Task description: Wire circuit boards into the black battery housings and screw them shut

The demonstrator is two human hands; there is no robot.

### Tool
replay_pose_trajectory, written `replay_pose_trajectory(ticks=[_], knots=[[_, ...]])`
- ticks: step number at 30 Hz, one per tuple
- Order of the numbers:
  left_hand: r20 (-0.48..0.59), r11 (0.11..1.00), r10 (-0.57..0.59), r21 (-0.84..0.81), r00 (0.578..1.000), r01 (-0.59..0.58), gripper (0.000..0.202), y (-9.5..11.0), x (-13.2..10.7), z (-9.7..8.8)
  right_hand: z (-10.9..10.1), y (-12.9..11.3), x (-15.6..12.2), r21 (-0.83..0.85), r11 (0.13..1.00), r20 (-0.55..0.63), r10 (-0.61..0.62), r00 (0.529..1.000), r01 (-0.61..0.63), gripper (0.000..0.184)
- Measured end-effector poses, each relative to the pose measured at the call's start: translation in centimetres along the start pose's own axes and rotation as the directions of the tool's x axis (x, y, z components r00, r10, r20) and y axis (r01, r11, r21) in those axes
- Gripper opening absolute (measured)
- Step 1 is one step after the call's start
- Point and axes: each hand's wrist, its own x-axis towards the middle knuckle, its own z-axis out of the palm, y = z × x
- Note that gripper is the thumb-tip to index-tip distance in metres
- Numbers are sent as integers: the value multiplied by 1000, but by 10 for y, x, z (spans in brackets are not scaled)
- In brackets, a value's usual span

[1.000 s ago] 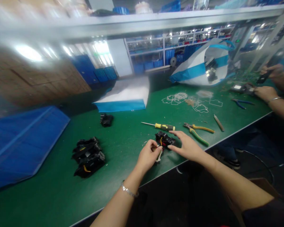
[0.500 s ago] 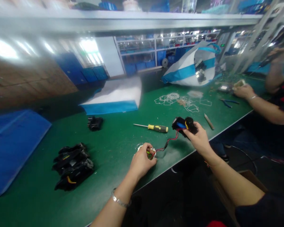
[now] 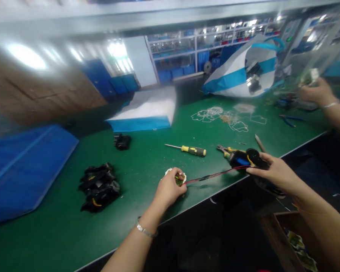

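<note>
My left hand (image 3: 171, 189) is closed on a small white-edged circuit board (image 3: 181, 179) at the table's front part. Red and black wires (image 3: 206, 176) run from the board, stretched nearly straight, to a black plastic housing (image 3: 239, 158) with blue and yellow parts inside. My right hand (image 3: 274, 172) grips that housing near the table's edge. Close behind the housing lie yellow-handled pliers (image 3: 224, 150), partly hidden by it. A yellow and grey screwdriver (image 3: 194, 150) lies on the table beyond my hands.
Black housings (image 3: 100, 189) and a smaller black part (image 3: 121, 141) lie on the left. White gaskets (image 3: 212, 113), a pen-like stick (image 3: 260, 142) and blue pliers (image 3: 290, 120) lie farther back. A co-worker's hand (image 3: 319, 92) is at right. Below the edge stands a box (image 3: 282, 241) with boards.
My right hand has moved right with the housing, pulling the wires from slack to nearly straight. The yellow pliers and the box below have come into view. My left hand stays on the board.
</note>
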Motion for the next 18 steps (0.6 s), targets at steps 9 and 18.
replay_pose_trajectory(ticks=[9, 18], knots=[[-15, 1000, 5, 15, 1000, -5, 35, 2, -2, 0, 23, 12, 8, 9, 998, -330, -49, 943, 56, 47], [-16, 999, 17, 47, 1000, -16, 33, 2, 1, -1, 32, 13, 21, -26, 991, -422, -132, 897, 134, 44]])
